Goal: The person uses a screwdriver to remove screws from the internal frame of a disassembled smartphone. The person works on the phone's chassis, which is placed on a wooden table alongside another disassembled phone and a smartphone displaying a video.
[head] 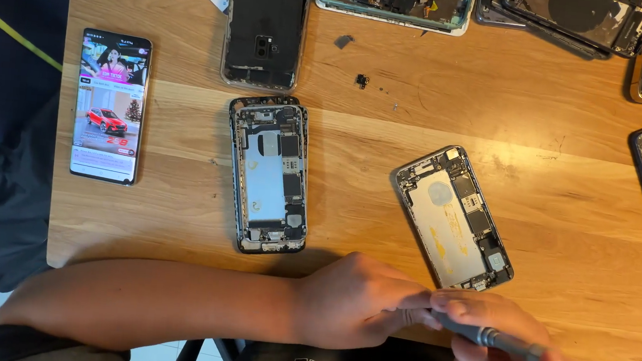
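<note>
At the near edge of a wooden surface (pixel 388 117), the right hand (pixel 511 352) holds a grey screwdriver (pixel 489 338), grip closed around it; the left hand (pixel 361 300) pinches its tip, just below an opened phone chassis (pixel 453 215).

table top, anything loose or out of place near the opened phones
Yes. Small loose parts lie scattered on the bare wooden table above the upright opened phone, in no tray. The second opened phone lies askew. Both hands hold a grey screwdriver.
</note>
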